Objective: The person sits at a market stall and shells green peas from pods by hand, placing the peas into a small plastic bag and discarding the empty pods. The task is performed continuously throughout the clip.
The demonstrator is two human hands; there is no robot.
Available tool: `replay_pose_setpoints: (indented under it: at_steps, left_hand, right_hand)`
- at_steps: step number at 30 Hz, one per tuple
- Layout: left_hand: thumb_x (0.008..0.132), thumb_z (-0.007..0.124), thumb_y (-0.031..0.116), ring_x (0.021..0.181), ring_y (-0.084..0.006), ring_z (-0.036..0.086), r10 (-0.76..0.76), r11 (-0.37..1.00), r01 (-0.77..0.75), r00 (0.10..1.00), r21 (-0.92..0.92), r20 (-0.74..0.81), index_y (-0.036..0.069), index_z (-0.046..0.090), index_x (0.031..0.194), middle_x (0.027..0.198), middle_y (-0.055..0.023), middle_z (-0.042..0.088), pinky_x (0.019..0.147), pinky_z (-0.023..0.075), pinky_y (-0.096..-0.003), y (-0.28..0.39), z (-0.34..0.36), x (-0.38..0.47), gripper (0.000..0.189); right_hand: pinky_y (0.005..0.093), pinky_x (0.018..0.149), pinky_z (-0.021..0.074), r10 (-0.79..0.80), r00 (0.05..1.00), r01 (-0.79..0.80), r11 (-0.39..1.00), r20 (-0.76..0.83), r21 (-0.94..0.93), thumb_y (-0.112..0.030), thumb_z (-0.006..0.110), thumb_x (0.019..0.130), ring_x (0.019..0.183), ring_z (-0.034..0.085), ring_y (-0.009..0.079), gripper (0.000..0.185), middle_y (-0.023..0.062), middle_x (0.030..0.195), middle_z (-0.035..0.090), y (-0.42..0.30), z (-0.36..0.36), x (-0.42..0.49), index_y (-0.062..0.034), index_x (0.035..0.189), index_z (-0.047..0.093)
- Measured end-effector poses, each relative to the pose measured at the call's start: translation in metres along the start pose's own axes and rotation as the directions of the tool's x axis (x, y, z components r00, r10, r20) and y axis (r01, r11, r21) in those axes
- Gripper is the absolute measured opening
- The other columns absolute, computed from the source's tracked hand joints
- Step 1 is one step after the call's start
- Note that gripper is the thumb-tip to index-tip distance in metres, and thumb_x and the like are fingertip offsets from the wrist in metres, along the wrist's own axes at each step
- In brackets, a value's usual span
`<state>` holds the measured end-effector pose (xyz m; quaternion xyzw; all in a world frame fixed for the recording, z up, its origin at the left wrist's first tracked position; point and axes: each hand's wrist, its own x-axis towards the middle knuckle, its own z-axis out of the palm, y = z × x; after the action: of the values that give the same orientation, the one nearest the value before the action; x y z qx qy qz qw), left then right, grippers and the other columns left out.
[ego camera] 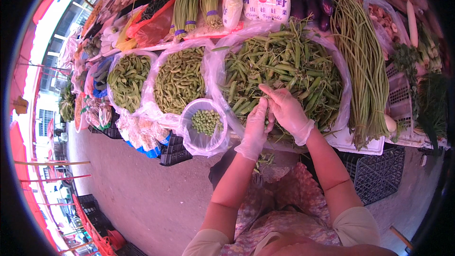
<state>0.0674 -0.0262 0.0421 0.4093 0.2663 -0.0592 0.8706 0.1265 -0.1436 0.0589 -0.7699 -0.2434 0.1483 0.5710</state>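
My left hand and my right hand, both in thin clear gloves, meet over the near edge of a plastic-lined heap of pea pods. A little green, likely a pea pod, shows between the fingers of my left hand; most of it is hidden. The right hand's fingers are bent against it, with the index finger extended. To the left of my hands stands a lined round bowl with shelled green peas in its bottom. A few pod pieces lie below my wrists.
Edamame pods and flat green pods fill bags on the left. Long beans lie on the right, eggplants and wrapped cabbages behind. Black plastic crates stand below the stall's edge.
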Motion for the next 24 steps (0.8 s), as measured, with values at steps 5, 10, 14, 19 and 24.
replay_pose_setpoints:
  at_steps: [5, 10, 14, 19, 24]
  left_hand:
    - [0.099, 0.052, 0.049, 0.049, -0.0082, 0.043, 0.071, 0.988, -0.063, 0.996, 0.14, -0.051, 0.012, 0.058, 0.088, 0.066, 0.0017, 0.052, 0.042, 0.0253, -0.0202, -0.004, 0.001, -0.002, 0.039]
    - [0.099, 0.051, 0.051, 0.048, -0.0081, 0.042, 0.074, 0.986, -0.072, 0.997, 0.147, -0.009, 0.011, 0.058, 0.088, 0.067, 0.0014, 0.053, 0.041, 0.0251, -0.0206, -0.006, 0.002, -0.004, 0.042]
    - [0.099, 0.05, 0.048, 0.047, -0.0089, 0.042, -0.011, 1.0, 0.011, 1.0, -0.016, 0.023, 0.011, 0.058, 0.088, 0.068, 0.0002, 0.051, 0.04, 0.0242, -0.0214, -0.002, 0.004, -0.006, 0.039]
    - [0.098, 0.051, 0.039, 0.046, -0.011, 0.042, -0.084, 0.99, 0.085, 0.996, -0.11, 0.011, 0.009, 0.053, 0.081, 0.066, -0.0016, 0.05, 0.039, 0.0239, -0.0218, 0.0, 0.005, -0.011, 0.035]
    - [0.095, 0.054, 0.035, 0.042, -0.0129, 0.042, -0.168, 0.911, 0.194, 0.98, -0.364, 0.102, 0.008, 0.053, 0.078, 0.065, -0.0033, 0.052, 0.035, 0.0242, -0.0229, -0.006, 0.003, -0.01, 0.032]
  right_hand:
    - [0.0254, 0.06, 0.0514, -0.009, 0.997, 0.006, 0.999, -0.082, -0.039, -0.006, 0.051, 0.096, 0.059, 0.061, 0.0112, 0.032, 0.0086, 0.099, 0.056, 0.012, 0.005, -0.001, -0.0078, 0.125, 0.064]
    - [0.0256, 0.059, 0.0507, 0.102, 0.995, -0.101, 0.994, -0.021, 0.05, -0.01, 0.053, 0.096, 0.058, 0.06, 0.011, 0.028, 0.0062, 0.088, 0.06, 0.009, 0.0, 0.002, -0.0022, 0.119, 0.066]
    - [0.0274, 0.058, 0.0504, 0.286, 0.955, -0.293, 0.88, 0.075, 0.374, -0.02, 0.059, 0.093, 0.049, 0.057, 0.0128, 0.025, 0.0058, 0.074, 0.066, 0.001, -0.008, 0.004, -0.0028, 0.108, 0.07]
    - [0.028, 0.07, 0.0516, 0.261, 0.964, -0.241, 0.94, -0.056, 0.244, -0.022, 0.062, 0.092, 0.072, 0.063, 0.0126, 0.023, 0.0069, 0.089, 0.069, -0.003, 0.01, 0.004, -0.0042, 0.104, 0.07]
    - [0.0288, 0.08, 0.0507, 0.334, 0.927, -0.269, 0.909, -0.169, 0.319, -0.023, 0.064, 0.091, 0.088, 0.064, 0.0141, 0.024, 0.0058, 0.098, 0.07, -0.003, 0.025, 0.004, -0.0057, 0.106, 0.069]
